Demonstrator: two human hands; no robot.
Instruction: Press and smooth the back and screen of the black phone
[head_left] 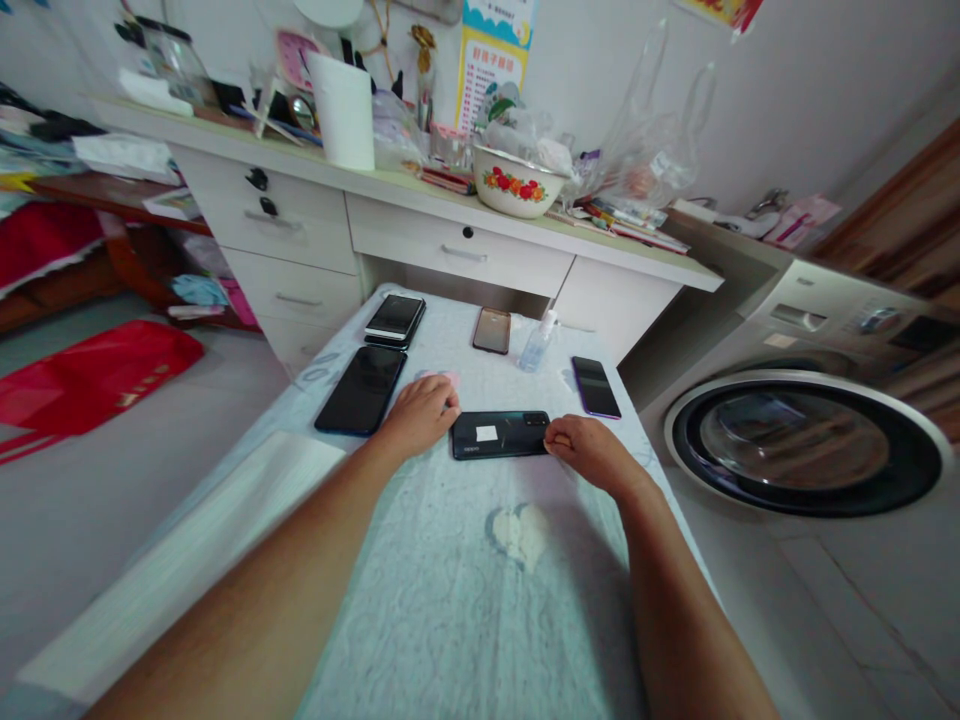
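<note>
A dark smartphone (510, 438) lies back up across the tablecloth, with a white sticker and a camera bump at its right end. My left hand (421, 412) is closed at its left end, thumb side against the corner. A small pink patch (451, 379) shows just behind those fingers; what it is I cannot tell. At the phone's right end, my right hand (586, 446) is closed with fingertips pinched on the edge. Left of my left hand rests a large black phone (362, 390), screen up. Another phone (596, 387) with a purple edge lies beyond my right hand.
Farther back are stacked phones (395, 316), a brown phone case (492, 330) and a clear spray bottle (538, 342). White drawers (461, 240) stand behind the table. A washing machine (810, 400) is on the right; a red bag (97, 375) lies on the left floor.
</note>
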